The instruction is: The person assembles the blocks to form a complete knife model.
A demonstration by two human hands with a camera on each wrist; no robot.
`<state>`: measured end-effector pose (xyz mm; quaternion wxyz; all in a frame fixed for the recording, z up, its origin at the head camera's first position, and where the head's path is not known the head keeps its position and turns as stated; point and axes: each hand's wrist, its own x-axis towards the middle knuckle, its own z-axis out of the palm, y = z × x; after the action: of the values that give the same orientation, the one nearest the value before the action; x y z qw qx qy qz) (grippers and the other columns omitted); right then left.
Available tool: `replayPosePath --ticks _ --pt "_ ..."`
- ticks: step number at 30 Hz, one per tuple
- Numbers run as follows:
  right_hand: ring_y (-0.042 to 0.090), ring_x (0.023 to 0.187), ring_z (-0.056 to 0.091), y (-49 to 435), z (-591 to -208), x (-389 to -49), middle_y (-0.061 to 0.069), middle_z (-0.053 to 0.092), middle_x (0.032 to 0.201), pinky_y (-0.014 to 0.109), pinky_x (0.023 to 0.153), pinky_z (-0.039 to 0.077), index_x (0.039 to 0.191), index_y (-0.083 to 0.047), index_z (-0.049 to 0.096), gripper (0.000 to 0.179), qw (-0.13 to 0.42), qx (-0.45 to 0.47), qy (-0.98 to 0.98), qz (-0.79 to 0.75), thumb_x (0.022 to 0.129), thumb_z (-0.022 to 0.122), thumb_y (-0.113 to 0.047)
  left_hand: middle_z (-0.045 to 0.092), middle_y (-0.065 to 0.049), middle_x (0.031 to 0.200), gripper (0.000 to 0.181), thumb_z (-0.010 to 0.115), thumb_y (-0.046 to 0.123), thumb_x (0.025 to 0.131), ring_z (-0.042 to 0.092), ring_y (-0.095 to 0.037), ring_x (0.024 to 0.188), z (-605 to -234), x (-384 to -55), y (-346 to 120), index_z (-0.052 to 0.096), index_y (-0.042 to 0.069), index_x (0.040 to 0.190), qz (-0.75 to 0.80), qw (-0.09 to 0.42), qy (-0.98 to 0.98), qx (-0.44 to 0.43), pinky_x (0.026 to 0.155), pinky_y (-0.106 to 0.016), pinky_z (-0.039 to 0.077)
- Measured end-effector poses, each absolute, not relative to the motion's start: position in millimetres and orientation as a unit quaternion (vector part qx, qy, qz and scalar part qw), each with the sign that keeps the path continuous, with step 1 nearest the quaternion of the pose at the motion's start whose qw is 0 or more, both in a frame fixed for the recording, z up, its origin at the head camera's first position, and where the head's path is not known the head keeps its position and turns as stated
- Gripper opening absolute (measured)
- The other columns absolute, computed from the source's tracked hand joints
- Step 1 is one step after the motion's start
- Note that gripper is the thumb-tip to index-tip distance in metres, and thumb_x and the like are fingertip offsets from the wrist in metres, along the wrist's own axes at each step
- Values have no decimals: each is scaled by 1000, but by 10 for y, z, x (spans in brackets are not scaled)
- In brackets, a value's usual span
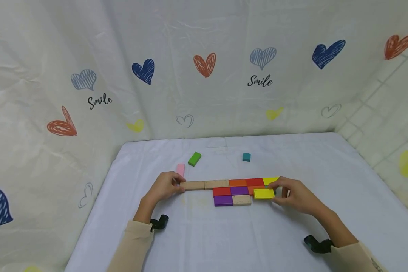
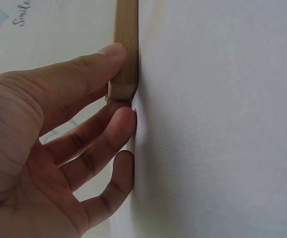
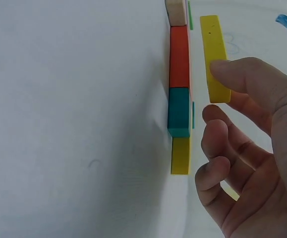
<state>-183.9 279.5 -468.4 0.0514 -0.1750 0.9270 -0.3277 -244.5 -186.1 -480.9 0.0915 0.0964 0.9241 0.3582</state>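
My left hand (image 1: 164,186) pinches the left end of a plain wooden block (image 1: 193,185), thumb on its near side in the left wrist view. This block lies end to end with another wooden block (image 1: 216,184) in a long row. Between thumb and fingers, my right hand (image 1: 297,194) holds a yellow block (image 1: 263,194) raised off the table, apart from the blocks under it. In the right wrist view, a red-orange block (image 3: 180,57), a teal block (image 3: 179,110) and another yellow block (image 3: 181,156) lie beside the held one. Purple blocks (image 1: 223,200) belong to the lower rows.
Behind the rows lie a loose pink block (image 1: 180,169), a green block (image 1: 194,159) and a small teal block (image 1: 246,157). White cloth (image 1: 197,238) covers the table. A sheet with printed hearts hangs along the back and sides.
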Motion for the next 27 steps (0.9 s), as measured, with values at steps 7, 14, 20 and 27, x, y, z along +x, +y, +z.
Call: replayPosePath --ticks 7,14,20,27 --pt "8 69 53 2788 -4694 -1835 -4 64 91 21 57 48 118 -16 72 37 74 -180 923 -332 83 85 -18 70 5 92 24 88 16 80 60 -14 82 -4819 -2450 -1871 78 20 102 359 92 924 96 72 -30 50" --pt "8 70 53 2763 -4691 -1847 -5 61 86 21 58 47 116 -16 73 34 106 -180 923 -322 84 84 -23 70 5 92 24 88 16 80 60 -14 82 -4804 -2442 -1868 79 19 102 359 91 923 100 72 -30 50" --pt "8 71 53 2729 -4685 -1854 -5 61 84 21 59 47 115 -16 74 35 115 -175 927 -311 83 85 -24 69 5 92 24 88 16 80 60 -14 82 -4805 -2444 -1873 79 20 102 357 90 924 100 73 -30 50" --pt "9 70 51 2668 -4682 -1854 -6 59 82 21 59 47 115 -15 74 35 113 -168 934 -293 82 86 -23 70 4 93 24 87 16 81 61 -13 82 -4790 -2444 -1865 79 18 103 353 89 925 108 72 -29 50"
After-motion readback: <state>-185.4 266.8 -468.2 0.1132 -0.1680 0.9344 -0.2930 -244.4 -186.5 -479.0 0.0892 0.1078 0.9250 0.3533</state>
